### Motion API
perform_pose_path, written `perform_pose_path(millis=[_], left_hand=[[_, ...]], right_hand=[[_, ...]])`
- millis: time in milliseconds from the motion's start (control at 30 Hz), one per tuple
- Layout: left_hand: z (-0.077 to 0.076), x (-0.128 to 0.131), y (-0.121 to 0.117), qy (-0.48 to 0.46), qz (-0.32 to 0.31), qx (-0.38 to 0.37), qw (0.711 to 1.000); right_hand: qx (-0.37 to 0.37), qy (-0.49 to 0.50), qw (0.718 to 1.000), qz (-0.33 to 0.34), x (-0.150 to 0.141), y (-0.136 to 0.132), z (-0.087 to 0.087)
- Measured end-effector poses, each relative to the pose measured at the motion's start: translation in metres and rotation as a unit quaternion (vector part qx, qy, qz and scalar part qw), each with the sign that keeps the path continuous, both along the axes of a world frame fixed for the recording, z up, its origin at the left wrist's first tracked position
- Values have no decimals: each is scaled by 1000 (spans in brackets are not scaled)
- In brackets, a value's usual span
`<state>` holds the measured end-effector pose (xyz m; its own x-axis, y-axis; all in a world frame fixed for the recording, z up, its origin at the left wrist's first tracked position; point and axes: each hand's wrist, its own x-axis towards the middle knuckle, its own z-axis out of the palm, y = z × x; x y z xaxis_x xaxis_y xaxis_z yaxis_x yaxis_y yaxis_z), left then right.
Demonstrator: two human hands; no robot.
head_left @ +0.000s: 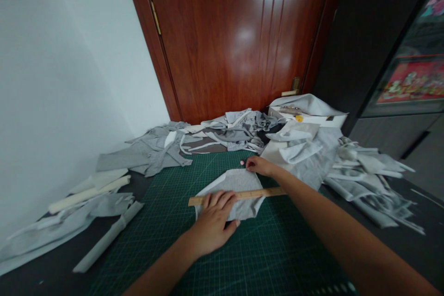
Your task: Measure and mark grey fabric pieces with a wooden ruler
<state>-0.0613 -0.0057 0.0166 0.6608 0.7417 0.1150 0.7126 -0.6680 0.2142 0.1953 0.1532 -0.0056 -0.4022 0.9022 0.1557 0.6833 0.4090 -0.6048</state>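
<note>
Your left hand [213, 226] is lying palm down, fingers reaching forward and thumb standing apart, spread rather than gripping. Its fingers are resting across a wooden ruler [256, 194] and on a grey fabric piece [241, 180] underneath. Your right hand [259, 165] is bending its fingers inward at the far right corner of that piece; the fingertips are touching the edge, but whether they are pinching it or holding something small cannot be told.

The fabric piece is lying on a green cutting mat [163, 236] in front of you. The ruler is crossing it from side to side, its left end extending past the cloth and its right end running to your right forearm. A small pink object [242, 163] is sitting on the mat, just beside your right fingertips.

Farther out, grey garments [128, 157] are lying beyond the mat on the left, with a cream roll [88, 192] and a slim grey roll [107, 238] lying nearer you. A heap of grey scraps [239, 134] is lying along the far edge. On the right, pale cloth is draping over a white box [335, 120], and a loose pile of strips [367, 175] is lying beside it. A reddish wooden door [215, 46] is standing behind everything.
</note>
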Motion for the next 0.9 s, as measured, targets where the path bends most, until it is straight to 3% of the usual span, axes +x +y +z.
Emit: perform_pose_path(millis=[633,900], left_hand=[[8,-11,-19,0,-48,-26,999],[0,-12,-17,5,-49,-2,999]], right_hand=[[12,-16,1000,2,-1,-1,2],[58,-36,997,-22,-5,-16,4]])
